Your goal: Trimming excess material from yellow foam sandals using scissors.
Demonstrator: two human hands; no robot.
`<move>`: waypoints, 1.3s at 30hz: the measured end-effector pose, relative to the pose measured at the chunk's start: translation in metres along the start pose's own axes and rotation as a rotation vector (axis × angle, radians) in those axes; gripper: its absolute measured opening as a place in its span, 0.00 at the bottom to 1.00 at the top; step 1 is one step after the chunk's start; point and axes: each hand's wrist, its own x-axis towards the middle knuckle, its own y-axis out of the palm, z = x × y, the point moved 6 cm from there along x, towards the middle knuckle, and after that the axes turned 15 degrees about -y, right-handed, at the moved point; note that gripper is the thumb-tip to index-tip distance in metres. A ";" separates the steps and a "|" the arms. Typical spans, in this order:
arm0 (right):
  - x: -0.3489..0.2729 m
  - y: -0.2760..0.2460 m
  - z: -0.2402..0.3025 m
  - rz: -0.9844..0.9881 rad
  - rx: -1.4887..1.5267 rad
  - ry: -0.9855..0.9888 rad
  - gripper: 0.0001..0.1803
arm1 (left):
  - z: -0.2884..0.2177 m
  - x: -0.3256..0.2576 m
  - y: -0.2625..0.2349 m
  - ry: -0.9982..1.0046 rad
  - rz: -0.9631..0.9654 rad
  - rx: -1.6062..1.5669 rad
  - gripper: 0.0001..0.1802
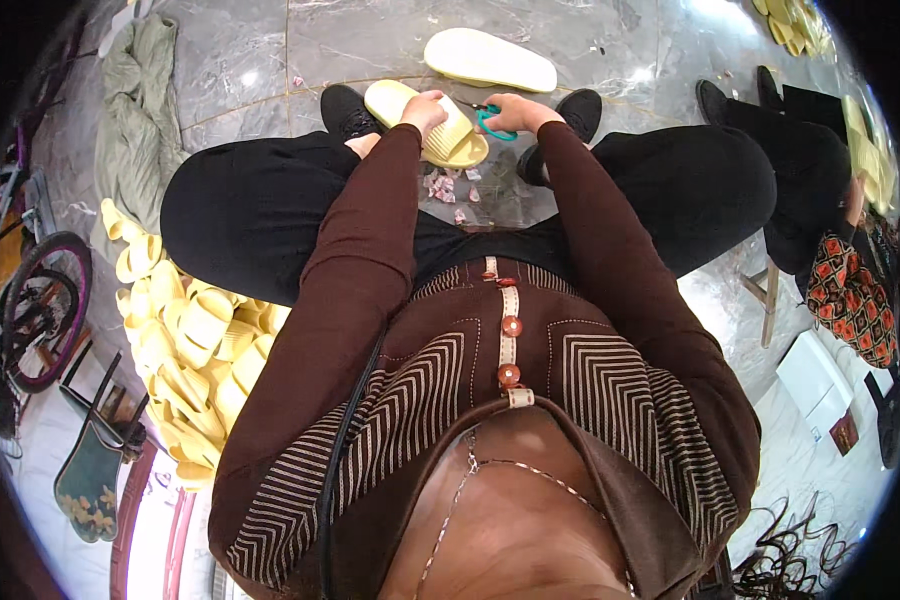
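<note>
My left hand [425, 112] grips a yellow slide slipper [391, 97] by its ribbed strap, between my feet. Its open end points toward me and to the right. In my right hand [515, 112] is a pair of scissors [497, 124] with teal handles; the dark blades point left, close to the slipper's strap. Just beyond my hands a second, paler yellow slipper [490, 60] lies on the floor. Below the held slipper, small pinkish-white scraps [442, 187] are scattered on the tiles.
A big heap of yellow slippers [195, 340] lies by my left thigh. Grey-green cloth [138, 110] rests at the far left, near a small bicycle wheel [48, 310]. Another person in black trousers [815, 150] sits at the right, beside more yellow slippers [870, 165]. A white box [813, 380] stands nearer.
</note>
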 end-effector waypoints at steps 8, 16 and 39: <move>0.015 -0.011 0.007 -0.157 -0.070 -0.164 0.28 | -0.005 -0.007 -0.002 -0.032 -0.004 -0.005 0.27; -0.014 -0.096 0.016 -0.880 0.074 -0.089 0.22 | -0.041 -0.028 -0.024 -0.059 -0.022 -0.215 0.17; -0.113 -0.190 0.054 -1.676 0.145 -0.094 0.24 | -0.020 0.013 -0.084 -0.110 -0.289 -0.860 0.18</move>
